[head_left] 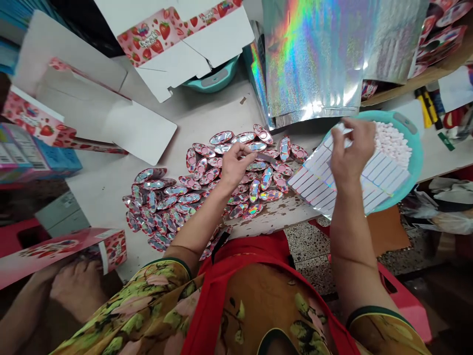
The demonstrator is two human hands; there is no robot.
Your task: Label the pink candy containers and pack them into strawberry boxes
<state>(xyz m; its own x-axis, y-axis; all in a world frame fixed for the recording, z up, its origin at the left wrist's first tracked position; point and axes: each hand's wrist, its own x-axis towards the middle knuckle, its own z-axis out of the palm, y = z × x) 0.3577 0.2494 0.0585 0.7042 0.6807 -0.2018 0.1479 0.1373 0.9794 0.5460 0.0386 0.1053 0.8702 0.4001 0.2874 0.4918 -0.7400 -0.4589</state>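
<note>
My left hand (236, 166) is over the pile of small boat-shaped packets (188, 183), which are shiny and printed pink and red. Its thumb and fingers pinch a thin, dark, flat strip (266, 158) that points right. My right hand (351, 153) hovers over a sheet of narrow white stickers (318, 182) with shimmering edges. The fingertips there are drawn together, and what they hold is too hard to make out. Beneath the sheet is a turquoise basin (416, 148) with many small pale pink pieces (393, 143) in it.
Open strawberry-printed cartons (144, 143) stand at the back left. Holographic foil bags (314, 64) lie behind the basin, beside a cardboard box (417, 91) of packets. A yellow cutter (424, 111) is at the right. Another person's hand (79, 286) is by a pink box (59, 251) at lower left.
</note>
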